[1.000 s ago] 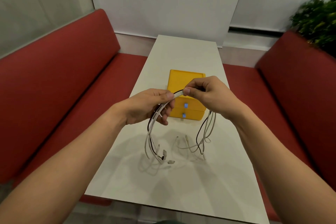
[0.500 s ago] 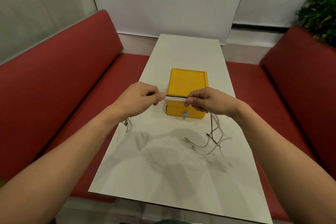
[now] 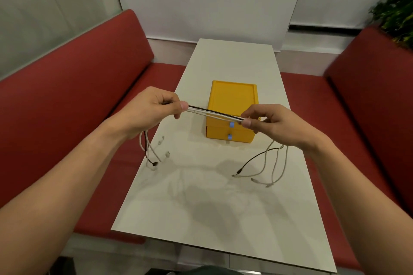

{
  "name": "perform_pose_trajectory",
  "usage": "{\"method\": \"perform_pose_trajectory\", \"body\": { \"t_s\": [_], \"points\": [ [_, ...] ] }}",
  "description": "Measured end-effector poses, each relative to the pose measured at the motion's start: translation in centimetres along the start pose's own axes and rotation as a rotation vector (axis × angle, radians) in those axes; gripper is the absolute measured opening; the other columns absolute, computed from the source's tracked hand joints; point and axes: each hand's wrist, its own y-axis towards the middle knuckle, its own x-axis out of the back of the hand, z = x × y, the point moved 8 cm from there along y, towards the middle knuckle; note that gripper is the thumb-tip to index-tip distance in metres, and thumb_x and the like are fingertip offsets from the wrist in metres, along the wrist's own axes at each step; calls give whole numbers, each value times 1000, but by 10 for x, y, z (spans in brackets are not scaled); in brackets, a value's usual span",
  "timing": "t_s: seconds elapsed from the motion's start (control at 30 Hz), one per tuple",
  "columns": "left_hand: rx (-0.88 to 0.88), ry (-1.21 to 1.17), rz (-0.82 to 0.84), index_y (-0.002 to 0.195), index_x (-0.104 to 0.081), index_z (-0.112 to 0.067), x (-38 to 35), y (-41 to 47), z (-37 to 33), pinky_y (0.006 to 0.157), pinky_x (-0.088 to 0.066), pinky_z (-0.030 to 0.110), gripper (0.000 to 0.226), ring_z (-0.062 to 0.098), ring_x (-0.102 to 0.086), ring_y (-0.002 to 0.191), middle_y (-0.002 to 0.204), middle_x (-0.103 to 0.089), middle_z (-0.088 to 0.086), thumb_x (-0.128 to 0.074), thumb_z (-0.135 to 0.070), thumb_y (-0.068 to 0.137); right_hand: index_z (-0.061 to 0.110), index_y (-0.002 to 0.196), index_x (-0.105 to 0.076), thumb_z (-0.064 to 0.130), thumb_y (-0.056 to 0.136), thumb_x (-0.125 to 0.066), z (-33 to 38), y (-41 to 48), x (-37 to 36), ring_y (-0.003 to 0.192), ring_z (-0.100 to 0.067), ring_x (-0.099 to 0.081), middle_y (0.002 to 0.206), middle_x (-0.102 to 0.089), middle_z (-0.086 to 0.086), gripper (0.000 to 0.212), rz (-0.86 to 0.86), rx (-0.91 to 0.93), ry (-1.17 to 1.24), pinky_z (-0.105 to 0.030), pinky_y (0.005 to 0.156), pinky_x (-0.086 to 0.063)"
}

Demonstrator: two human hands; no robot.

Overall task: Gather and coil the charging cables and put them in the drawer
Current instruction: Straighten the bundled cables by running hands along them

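Observation:
A bundle of several charging cables (image 3: 214, 113), white ones and a black one, stretches taut between my hands above the table. My left hand (image 3: 154, 109) pinches one side of the bundle, and short cable ends hang below it over the table's left edge. My right hand (image 3: 270, 124) pinches the other side, and longer ends trail down from it onto the tabletop. Behind the bundle stands a yellow drawer box (image 3: 232, 105) with two blue-knobbed drawers, both pushed in.
The white table (image 3: 223, 196) runs away from me between two red benches (image 3: 67, 107). A green plant (image 3: 395, 11) stands at the far right. A white wall closes off the table's far end.
My hands have drawn apart, so a longer stretch of the bundle is taut between them. The loose ends now hang in two groups, left and right, instead of one tangle.

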Motion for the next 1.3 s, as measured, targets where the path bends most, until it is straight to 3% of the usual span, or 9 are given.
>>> {"method": "perform_pose_trajectory", "body": {
  "t_s": [0.07, 0.17, 0.33, 0.53, 0.73, 0.83, 1.03, 1.13, 1.3],
  "points": [
    [-29, 31, 34, 69, -70, -16, -5, 0, -6, 58, -23, 42, 36, 34, -25, 59, 64, -37, 29, -70, -38, 97, 22, 101, -72, 28, 101, -64, -3, -2, -2, 66, -8, -66, 82, -71, 6, 11, 11, -17, 69, -22, 66, -49],
    [-46, 31, 48, 70, -70, -17, -10, 2, -10, 55, -22, 37, 35, 26, -24, 57, 61, -34, 19, -69, -39, 97, 14, 108, -67, 16, 105, -57, -7, -3, -8, 72, -30, -71, 82, -72, -6, 10, 8, -18, 163, -45, 74, -56],
    [-91, 38, 67, 72, -73, -21, -13, 4, -20, 60, -27, 40, 33, 35, -29, 61, 66, -40, 25, -69, -43, 96, 8, 111, -61, 10, 105, -55, -11, -6, -20, 79, -30, -72, 94, -75, -11, 9, 81, -81, 247, -54, 83, -57],
    [-99, 50, 61, 71, -73, -19, -10, 5, -29, 57, -26, 39, 34, 28, -29, 58, 64, -41, 25, -71, -41, 96, 25, 110, -66, 30, 103, -61, 8, -4, -22, 62, -22, -64, 88, -71, -7, 10, -16, -5, 229, -38, 69, -52],
    [-107, 134, 105, 71, -73, -21, -18, 3, -36, 58, -27, 36, 31, 21, -32, 57, 62, -45, 16, -70, -37, 98, 40, 131, -62, 41, 94, -71, 21, 1, -28, 100, -12, -74, 109, -73, 5, 38, -43, 30, 223, -32, 93, -58],
    [-124, 188, 127, 74, -74, -23, -25, 4, -40, 59, -30, 38, 30, 22, -35, 58, 65, -50, 23, -69, -40, 98, 29, 115, -73, 32, 93, -75, 34, 9, -30, 93, -12, -74, 102, -76, 6, 22, -85, 68, 235, -27, 85, -58],
    [-97, 237, 126, 75, -74, -21, -24, 7, -43, 49, -25, 24, 29, 9, -28, 47, 47, -34, -9, -69, -39, 97, 1, 110, -72, 8, 102, -62, 44, 16, -29, 92, -18, -77, 98, -79, -11, 15, -19, 122, 209, -24, 86, -59],
    [-101, 277, 109, 76, -74, -19, -23, 11, -44, 51, -25, 27, 29, 9, -30, 45, 44, -35, -10, -69, -38, 98, 1, 114, -67, 6, 104, -56, 42, 18, -31, 85, -28, -78, 99, -78, -15, 15, 37, 68, 308, -37, 85, -62],
    [-99, 402, 85, 73, -74, -24, -23, 24, -37, 53, -34, 31, 30, 9, -37, 48, 46, -44, -8, -70, -44, 96, 9, 114, -66, 11, 108, -49, 31, 18, -46, 63, -16, -58, 82, -70, -3, 18, 90, -76, 351, -28, 62, -53]
  ]
}}
